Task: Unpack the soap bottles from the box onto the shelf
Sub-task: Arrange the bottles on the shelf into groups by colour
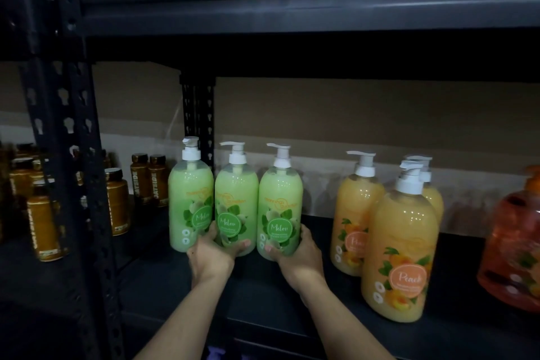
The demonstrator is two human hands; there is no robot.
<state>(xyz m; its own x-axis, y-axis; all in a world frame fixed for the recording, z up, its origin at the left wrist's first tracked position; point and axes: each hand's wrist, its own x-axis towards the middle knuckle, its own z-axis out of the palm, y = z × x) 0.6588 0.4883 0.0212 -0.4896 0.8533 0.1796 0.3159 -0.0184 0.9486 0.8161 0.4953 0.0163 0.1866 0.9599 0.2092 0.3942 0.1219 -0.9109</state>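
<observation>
Three green Melon soap bottles with white pumps stand upright in a row on the dark shelf (292, 301): a left one (190, 199), a middle one (235, 199) and a right one (280, 202). My left hand (211, 257) wraps the base of the middle bottle, its fingers between the left and middle bottles. My right hand (298, 260) grips the base of the right bottle. The box is out of view.
Three yellow Peach soap bottles (400, 248) stand to the right, the nearest close to the shelf's front edge. An orange bottle (514, 248) is at the far right. Brown bottles (117, 202) fill the neighbouring bay behind the black upright post (76, 155). More bottles stand on the shelf above.
</observation>
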